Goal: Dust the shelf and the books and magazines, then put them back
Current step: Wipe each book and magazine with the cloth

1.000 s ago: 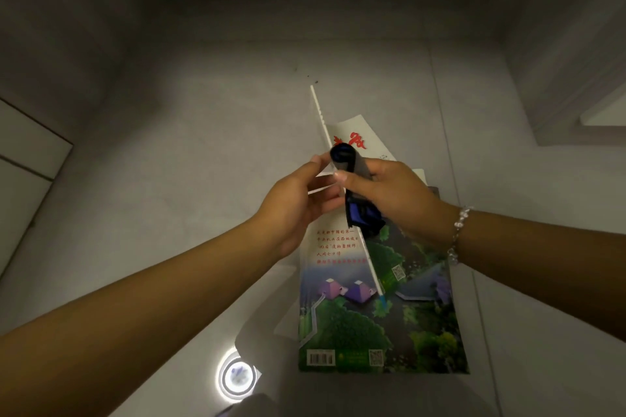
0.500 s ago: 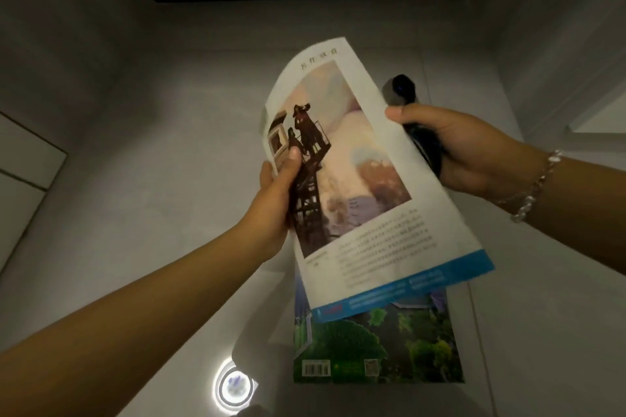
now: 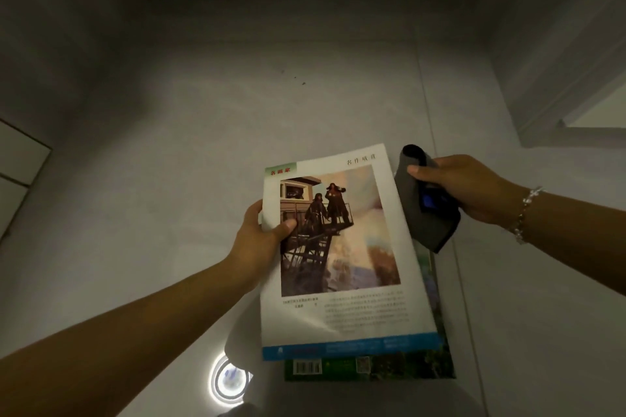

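My left hand (image 3: 262, 240) pinches the magazine (image 3: 342, 254) at its left edge in the centre of the frame, thumb on the printed cover and fingers hidden behind, holding it clear of the green magazine (image 3: 437, 345) that lies on the pale surface (image 3: 169, 145) at lower centre. My right hand (image 3: 464, 188), centre right, has its fingers curled round the bunched grey cloth (image 3: 425, 213), just beside the held copy's right edge. Judgement: support the back firmly, then draw the cloth flat across the cover in light strokes so the page neither buckles nor slips.
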